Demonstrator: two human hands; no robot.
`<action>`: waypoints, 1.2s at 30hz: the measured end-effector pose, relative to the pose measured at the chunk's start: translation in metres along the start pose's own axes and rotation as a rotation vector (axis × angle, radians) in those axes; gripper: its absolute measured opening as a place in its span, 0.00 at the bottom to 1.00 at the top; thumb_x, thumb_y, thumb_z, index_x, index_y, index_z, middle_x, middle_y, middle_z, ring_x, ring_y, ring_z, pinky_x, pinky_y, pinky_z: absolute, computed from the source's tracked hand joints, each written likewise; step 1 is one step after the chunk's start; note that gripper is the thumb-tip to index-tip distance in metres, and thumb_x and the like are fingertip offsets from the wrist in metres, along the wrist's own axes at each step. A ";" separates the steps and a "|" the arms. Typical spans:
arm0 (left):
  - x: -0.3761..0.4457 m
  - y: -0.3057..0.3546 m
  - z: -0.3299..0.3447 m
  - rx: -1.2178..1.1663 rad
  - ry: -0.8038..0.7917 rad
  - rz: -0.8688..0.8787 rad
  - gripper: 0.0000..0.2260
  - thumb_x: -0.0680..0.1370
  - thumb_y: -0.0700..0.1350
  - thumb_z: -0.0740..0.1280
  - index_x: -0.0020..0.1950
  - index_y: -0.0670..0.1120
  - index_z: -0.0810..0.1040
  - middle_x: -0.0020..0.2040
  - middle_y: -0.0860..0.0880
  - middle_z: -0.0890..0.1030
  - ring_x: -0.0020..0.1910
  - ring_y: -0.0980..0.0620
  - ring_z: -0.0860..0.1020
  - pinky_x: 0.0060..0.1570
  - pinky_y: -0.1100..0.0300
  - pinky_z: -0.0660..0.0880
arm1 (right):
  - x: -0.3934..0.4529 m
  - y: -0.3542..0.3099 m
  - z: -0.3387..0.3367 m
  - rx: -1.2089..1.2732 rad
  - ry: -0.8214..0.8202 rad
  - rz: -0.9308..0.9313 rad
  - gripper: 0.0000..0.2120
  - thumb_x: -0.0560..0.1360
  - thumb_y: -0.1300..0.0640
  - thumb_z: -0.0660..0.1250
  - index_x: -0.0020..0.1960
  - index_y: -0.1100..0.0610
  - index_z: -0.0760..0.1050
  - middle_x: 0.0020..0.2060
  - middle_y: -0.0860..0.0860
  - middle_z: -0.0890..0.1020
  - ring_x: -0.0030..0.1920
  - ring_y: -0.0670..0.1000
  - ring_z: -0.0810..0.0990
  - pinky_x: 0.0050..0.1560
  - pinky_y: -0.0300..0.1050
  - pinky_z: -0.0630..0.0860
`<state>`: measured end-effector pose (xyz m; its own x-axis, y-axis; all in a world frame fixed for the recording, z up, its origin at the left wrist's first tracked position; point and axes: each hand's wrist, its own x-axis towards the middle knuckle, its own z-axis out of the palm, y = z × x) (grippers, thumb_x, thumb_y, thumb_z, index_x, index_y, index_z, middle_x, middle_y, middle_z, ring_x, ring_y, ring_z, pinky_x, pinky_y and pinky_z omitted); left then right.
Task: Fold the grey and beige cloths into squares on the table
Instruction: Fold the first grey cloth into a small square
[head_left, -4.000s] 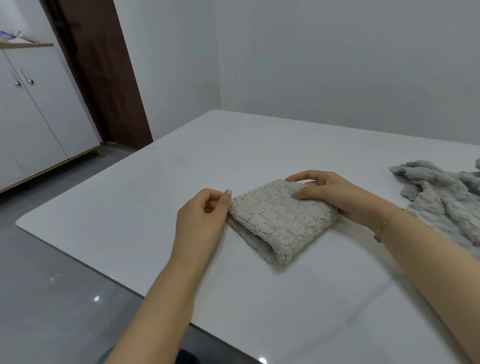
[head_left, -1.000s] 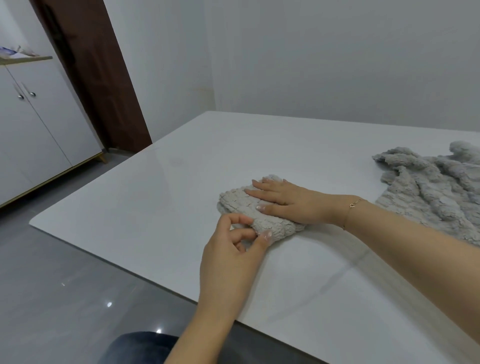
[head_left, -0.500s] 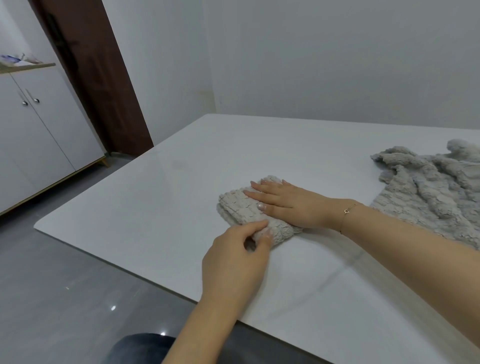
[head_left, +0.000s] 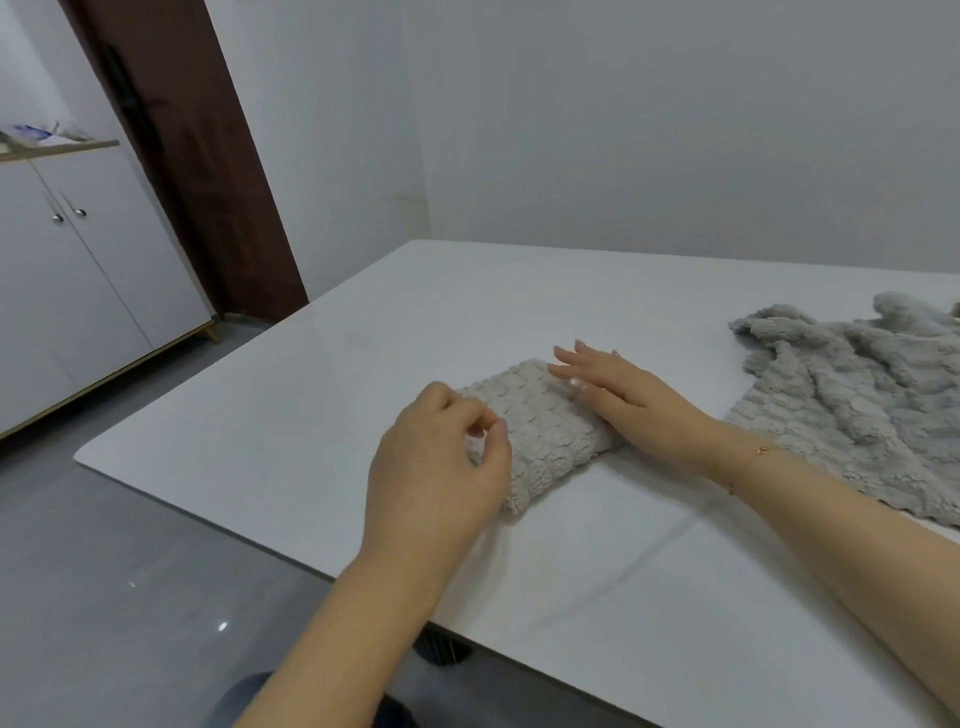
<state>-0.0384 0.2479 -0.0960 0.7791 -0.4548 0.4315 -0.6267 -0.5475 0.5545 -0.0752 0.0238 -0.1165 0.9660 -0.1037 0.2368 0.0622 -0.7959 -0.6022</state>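
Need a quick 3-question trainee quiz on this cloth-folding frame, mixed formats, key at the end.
1. True or false: the crumpled fluffy grey cloth is already folded into a square.
2. Which hand lies with straight fingers on the folded beige waffle-textured cloth? A) left hand B) right hand
3. Fill in: the thin gold bracelet sits on the ___ wrist.

Key: 1 false, it lies unfolded on the white table; 2 B; 3 right.
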 end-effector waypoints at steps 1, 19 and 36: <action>0.010 0.003 0.003 0.018 0.025 0.033 0.06 0.77 0.50 0.63 0.45 0.53 0.79 0.44 0.57 0.74 0.43 0.59 0.72 0.40 0.68 0.67 | -0.006 0.001 -0.001 -0.087 -0.028 -0.023 0.19 0.82 0.52 0.52 0.72 0.50 0.66 0.74 0.43 0.61 0.74 0.37 0.51 0.76 0.42 0.42; 0.028 -0.024 0.045 0.029 -0.567 -0.041 0.29 0.80 0.61 0.52 0.78 0.54 0.47 0.78 0.57 0.45 0.75 0.60 0.40 0.74 0.51 0.37 | -0.035 0.005 -0.006 0.038 -0.155 0.166 0.18 0.82 0.48 0.52 0.70 0.45 0.68 0.69 0.35 0.66 0.69 0.33 0.62 0.68 0.26 0.52; 0.031 -0.053 0.022 0.187 -0.258 -0.299 0.20 0.70 0.72 0.58 0.39 0.55 0.69 0.44 0.56 0.75 0.50 0.51 0.71 0.51 0.53 0.65 | 0.033 -0.026 0.000 0.054 -0.193 0.488 0.21 0.71 0.43 0.71 0.56 0.55 0.72 0.51 0.48 0.78 0.53 0.49 0.76 0.49 0.41 0.72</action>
<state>0.0189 0.2478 -0.1277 0.9120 -0.4048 0.0665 -0.3851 -0.7887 0.4793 -0.0447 0.0407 -0.0930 0.9140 -0.3392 -0.2224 -0.3987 -0.6502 -0.6468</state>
